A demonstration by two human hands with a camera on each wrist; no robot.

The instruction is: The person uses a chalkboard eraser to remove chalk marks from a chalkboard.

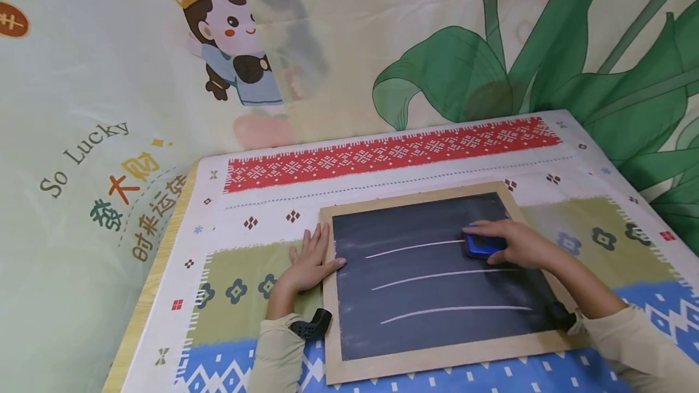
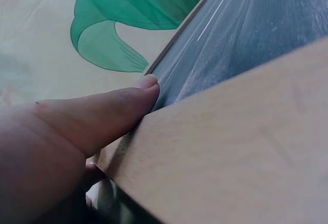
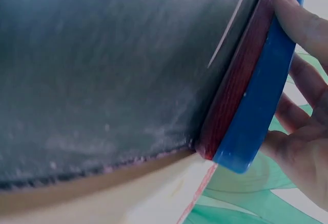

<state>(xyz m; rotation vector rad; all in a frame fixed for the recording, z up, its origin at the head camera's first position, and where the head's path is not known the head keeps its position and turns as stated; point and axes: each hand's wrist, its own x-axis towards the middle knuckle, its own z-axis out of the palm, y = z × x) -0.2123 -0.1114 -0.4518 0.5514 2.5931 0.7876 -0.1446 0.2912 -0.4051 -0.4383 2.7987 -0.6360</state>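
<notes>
A chalkboard (image 1: pixel 431 335) with a light wooden frame lies flat on the table, bearing three pale chalk lines, the middle line (image 1: pixel 437 276) among them. My right hand (image 1: pixel 521 244) grips a blue chalkboard eraser (image 1: pixel 480 250) between thumb and fingers, over the right end of the top line (image 1: pixel 406 249). In the right wrist view, the dark red felt (image 3: pixel 233 80) of the eraser rests against the board. My left hand (image 1: pixel 307 267) rests at the left side of the wooden frame, fingers straight. Its thumb (image 2: pixel 115 111) lies across the frame edge onto the board.
A patterned tablecloth (image 1: pixel 246 262) with red, green and blue bands covers the table. Its bare wood edge (image 1: pixel 146 308) shows at the left. Behind stands a printed curtain (image 1: pixel 338 35) with large green leaves and a cartoon figure. Each wrist wears a black device (image 1: pixel 312 325).
</notes>
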